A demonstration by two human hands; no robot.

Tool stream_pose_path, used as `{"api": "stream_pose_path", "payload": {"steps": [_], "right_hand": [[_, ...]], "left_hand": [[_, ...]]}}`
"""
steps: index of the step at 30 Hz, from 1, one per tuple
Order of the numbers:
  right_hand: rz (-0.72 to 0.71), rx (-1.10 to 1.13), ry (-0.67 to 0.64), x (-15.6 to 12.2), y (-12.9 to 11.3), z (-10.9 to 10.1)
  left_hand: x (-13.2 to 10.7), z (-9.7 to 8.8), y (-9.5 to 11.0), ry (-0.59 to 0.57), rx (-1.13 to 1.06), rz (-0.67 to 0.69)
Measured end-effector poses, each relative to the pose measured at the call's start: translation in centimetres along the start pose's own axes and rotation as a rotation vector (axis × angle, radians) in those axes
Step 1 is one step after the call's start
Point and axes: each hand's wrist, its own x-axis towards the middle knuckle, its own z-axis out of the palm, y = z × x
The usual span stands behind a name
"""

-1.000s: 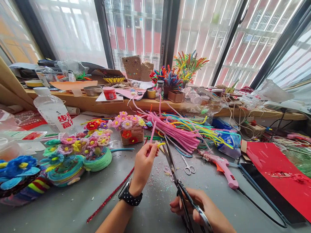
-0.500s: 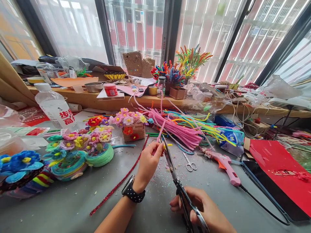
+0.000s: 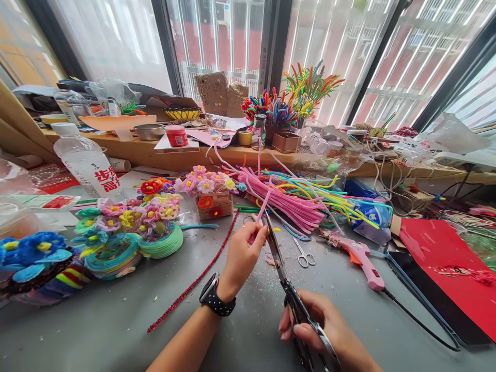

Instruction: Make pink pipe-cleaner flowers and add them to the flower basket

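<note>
Pinched between thumb and fingers of my left hand (image 3: 243,253) is a pink pipe cleaner (image 3: 264,204), its upper end sticking up past my fingertips. My right hand (image 3: 318,323) grips the handles of large dark scissors (image 3: 285,281). Their blades point up and away, with the tips right beside my left fingertips and the pipe cleaner. Whether the blades touch it I cannot tell. Just beyond lies a thick bundle of pink pipe cleaners (image 3: 287,201). Small white-handled scissors (image 3: 304,257) rest to the right of the blades. A red glittery pipe cleaner (image 3: 194,281) lies left of my wrist.
A pink glue gun (image 3: 364,261) with a black cable lies at right, near a red sheet (image 3: 449,274). Fuzzy flower baskets (image 3: 160,240) and a water bottle (image 3: 87,163) stand at left. A small flower box (image 3: 215,205) sits behind my left hand. Scraps dot the grey table (image 3: 127,330).
The view has shifted slightly. Both hands keep nearly the same pose, and the scissor tips stay by my left fingertips.
</note>
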Motion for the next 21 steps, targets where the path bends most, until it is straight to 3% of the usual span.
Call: {"api": "stream_pose_path", "payload": {"steps": [6,10,13,21], "right_hand": [[0.027,0.152,-0.049,-0.15,0.35,0.23],[-0.001,0.091,-0.007,-0.10,0.24,0.10],[0.005,0.098,-0.047,-0.08,0.37,0.16],[0.010,0.140,-0.019,0.13,1.08,0.42]], "left_hand": [[0.09,-0.08,0.31,-0.054,0.084,0.058],[0.21,-0.16,0.29,-0.075,0.086,0.050],[0.22,-0.12,0.14,-0.090,0.043,0.012],[-0.04,0.03,0.16,-0.041,-0.042,-0.034]]}}
